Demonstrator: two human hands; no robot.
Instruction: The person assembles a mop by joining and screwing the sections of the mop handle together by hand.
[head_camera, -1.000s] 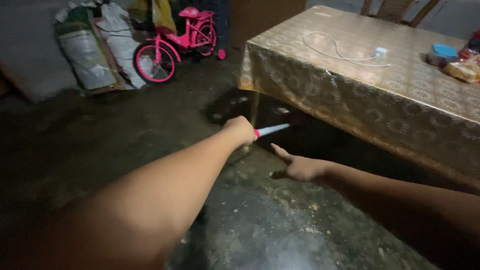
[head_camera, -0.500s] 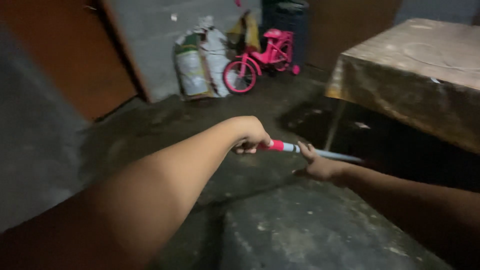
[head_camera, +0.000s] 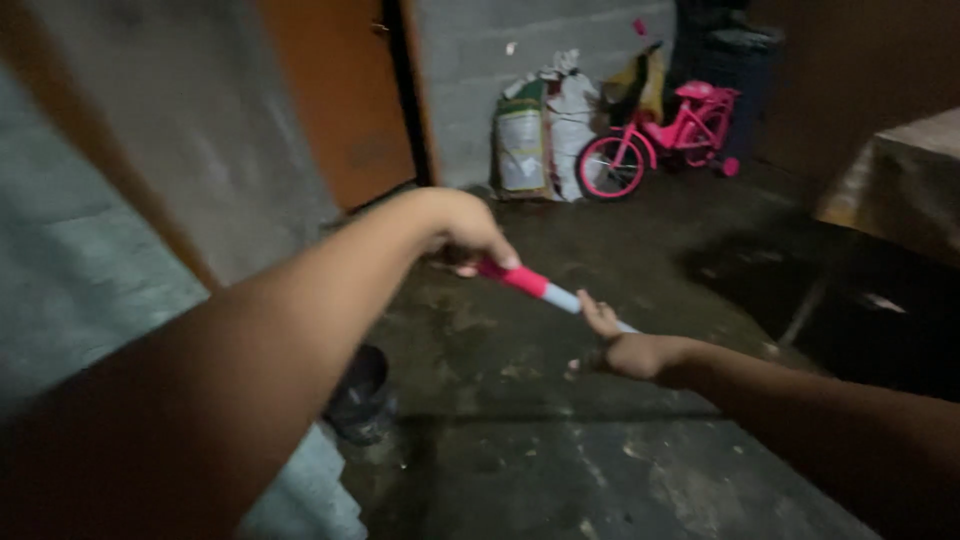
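My left hand (head_camera: 462, 232) reaches forward at the middle of the view, closed around the red end of a long thin stick (head_camera: 536, 285) whose shaft turns pale blue-white. My right hand (head_camera: 628, 347) comes in from the lower right and grips the same stick farther along its pale part, thumb raised. The stick slants down to the right between the two hands, above a dark, stained concrete floor. Where it ends past the right hand is hidden.
A pink child's bicycle (head_camera: 660, 140) stands against the back wall beside tied sacks (head_camera: 538, 130). An orange door (head_camera: 345, 100) is at the upper left. A cloth-covered table (head_camera: 895, 185) juts in at the right. A dark round pot (head_camera: 360, 395) sits on the floor by my left arm.
The view has swung left, so the table slid off to the right and the door and wall came in. My right hand, open a second ago, has closed on the stick.
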